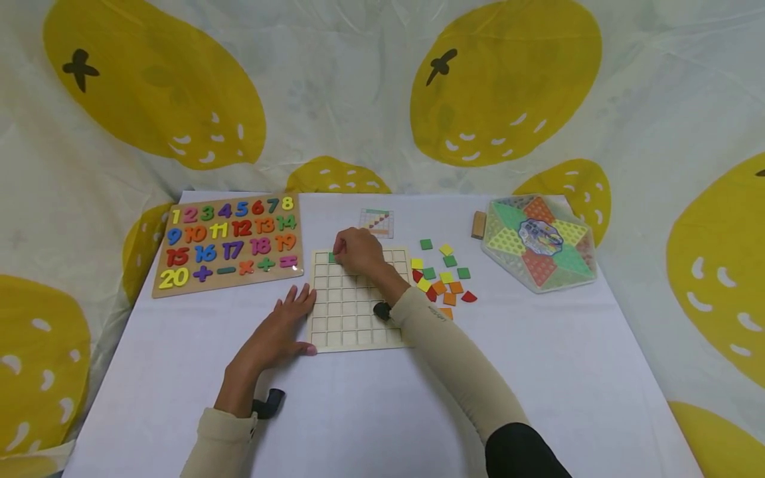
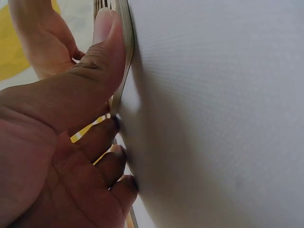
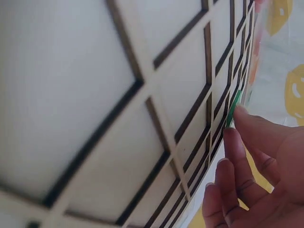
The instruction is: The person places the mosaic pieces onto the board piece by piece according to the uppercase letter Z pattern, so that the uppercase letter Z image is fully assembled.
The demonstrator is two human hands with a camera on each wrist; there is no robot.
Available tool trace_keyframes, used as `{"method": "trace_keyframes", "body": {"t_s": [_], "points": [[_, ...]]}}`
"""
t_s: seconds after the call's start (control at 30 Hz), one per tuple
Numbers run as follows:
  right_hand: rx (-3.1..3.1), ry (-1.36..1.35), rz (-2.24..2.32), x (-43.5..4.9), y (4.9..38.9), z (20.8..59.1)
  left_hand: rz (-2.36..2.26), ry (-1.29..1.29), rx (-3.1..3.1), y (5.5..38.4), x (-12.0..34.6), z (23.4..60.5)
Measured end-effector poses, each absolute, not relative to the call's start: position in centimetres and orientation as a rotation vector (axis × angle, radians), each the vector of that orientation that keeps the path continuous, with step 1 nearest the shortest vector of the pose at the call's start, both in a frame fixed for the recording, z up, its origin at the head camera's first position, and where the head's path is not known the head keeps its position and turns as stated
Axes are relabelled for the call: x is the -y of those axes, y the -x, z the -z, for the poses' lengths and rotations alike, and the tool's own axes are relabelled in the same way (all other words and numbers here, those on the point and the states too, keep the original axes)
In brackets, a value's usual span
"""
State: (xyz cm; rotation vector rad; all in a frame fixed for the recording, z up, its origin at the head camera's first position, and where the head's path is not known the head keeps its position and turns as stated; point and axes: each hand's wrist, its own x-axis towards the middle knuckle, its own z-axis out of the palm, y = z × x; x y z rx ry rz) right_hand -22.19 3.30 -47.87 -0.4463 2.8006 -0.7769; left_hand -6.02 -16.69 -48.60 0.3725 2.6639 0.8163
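White tablecloth [image 1: 556, 372] under board [image 1: 356, 324] — patterned backdrop [image 1: 340, 86]

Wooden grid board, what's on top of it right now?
At its far row, a green tile, pinched by the right hand; whether it's fully seated I can't tell. The right hand and beige sleeve hide part of the board, so anything there can't be seen.

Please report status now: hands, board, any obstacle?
Left hand touches grid board at left edge. Right hand pinches green piece at far row. No obstacle visible.
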Motion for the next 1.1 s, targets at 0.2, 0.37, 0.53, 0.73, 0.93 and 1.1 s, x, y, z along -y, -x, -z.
{"method": "trace_keyframes", "body": {"t_s": [0.2,0.37,0.53,0.73,0.93,1.1], "points": [[-2.764,0.461,0.888,-4.8,21.9,47.5,-0.817,-0.372,-2.664,6.0,16.6,48.5],[-2.774,0.443,0.973,-7.2,21.9,47.4,-0.843,-0.361,-2.653,5.9,16.6,48.6],[-2.802,0.424,1.026,-10.2,22.2,47.5,-0.854,-0.358,-2.655,5.9,16.6,48.6],[-2.834,0.367,1.085,-13.9,22.3,47.3,-0.856,-0.348,-2.651,5.9,16.8,48.6],[-2.859,0.209,1.026,-17.0,22.4,47.0,-0.85,-0.342,-2.648,6.0,16.8,48.7],[-2.88,0.083,0.963,-19.2,22.6,47.2,-0.857,-0.343,-2.638,6.0,16.7,48.7]]}}
